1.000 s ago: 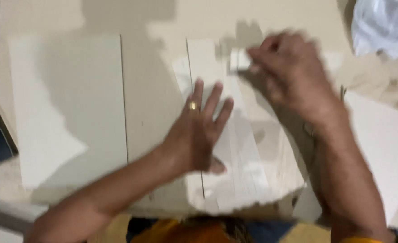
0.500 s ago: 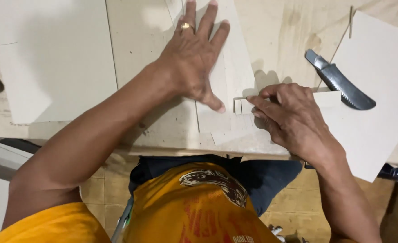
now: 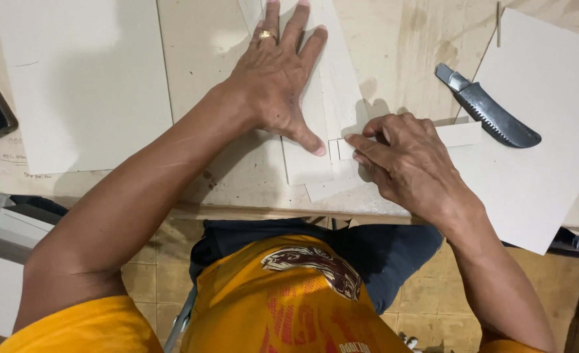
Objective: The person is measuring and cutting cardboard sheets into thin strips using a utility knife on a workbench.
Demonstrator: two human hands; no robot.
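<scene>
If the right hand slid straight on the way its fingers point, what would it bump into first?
The right hand points leftward along the pale card strip. It would probably meet the thumb of the left hand, pressed flat on that strip, first; only a small gap separates them.

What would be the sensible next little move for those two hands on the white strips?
Probably nudge the small white strip flush against the larger card strip. The right hand pinches it at the edge, a thin gap shows, and the left hand lies flat on the card.

pale grey card strip [image 3: 315,163], black knife [image 3: 492,117], gold ring [image 3: 267,35]
</scene>
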